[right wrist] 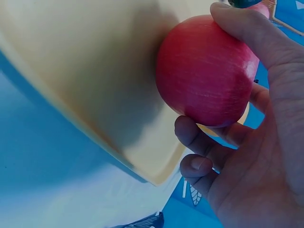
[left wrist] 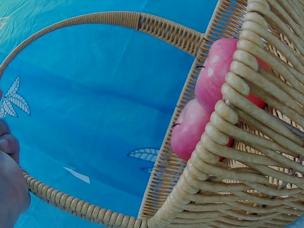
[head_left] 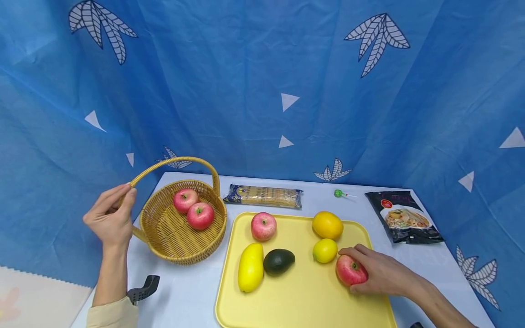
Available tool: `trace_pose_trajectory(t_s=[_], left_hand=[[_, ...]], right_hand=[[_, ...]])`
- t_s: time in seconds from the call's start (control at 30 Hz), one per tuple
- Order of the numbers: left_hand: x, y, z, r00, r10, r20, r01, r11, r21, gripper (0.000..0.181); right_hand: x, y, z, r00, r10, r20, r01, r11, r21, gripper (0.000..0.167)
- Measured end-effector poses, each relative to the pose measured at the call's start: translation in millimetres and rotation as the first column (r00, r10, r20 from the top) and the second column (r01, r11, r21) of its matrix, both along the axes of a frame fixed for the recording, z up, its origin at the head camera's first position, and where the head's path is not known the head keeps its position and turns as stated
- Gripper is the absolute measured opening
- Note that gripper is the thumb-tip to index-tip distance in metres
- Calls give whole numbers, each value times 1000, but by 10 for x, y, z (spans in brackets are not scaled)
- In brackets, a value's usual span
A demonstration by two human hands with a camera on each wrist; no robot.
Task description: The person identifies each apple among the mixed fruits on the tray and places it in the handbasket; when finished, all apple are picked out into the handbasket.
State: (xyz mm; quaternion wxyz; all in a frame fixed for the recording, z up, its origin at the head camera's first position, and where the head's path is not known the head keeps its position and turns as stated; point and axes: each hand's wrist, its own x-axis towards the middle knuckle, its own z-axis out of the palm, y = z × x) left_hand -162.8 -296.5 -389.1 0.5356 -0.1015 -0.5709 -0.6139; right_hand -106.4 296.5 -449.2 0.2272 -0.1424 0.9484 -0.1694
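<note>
Right hand (head_left: 380, 272) is gripping red apple (head_left: 350, 272) at right side of yellow tray (head_left: 295, 300); left hand (head_left: 110, 217) is pinching handle (head_left: 177, 160) of wicker basket (head_left: 188, 259), left of tray. Apple's probably handling firm, slick; grip widest girth.

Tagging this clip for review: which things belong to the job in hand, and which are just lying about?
Likely the job:
basket, held by left hand
apple, held by right hand
basket apples
loose tray apple
tray

Seemingly lying about:
mango
avocado
lemon
bigger yellow fruit
pasta
lollipop
noodles
</note>
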Motion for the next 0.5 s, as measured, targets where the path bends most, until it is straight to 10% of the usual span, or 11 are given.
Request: trace_pose_trajectory(t_s=[0.5], left_hand=[[11,2,9,1000,-21,5,21,1000,14,16]], right_hand=[[-22,-40,77,999,12,-35,-12,1000,2,79]])
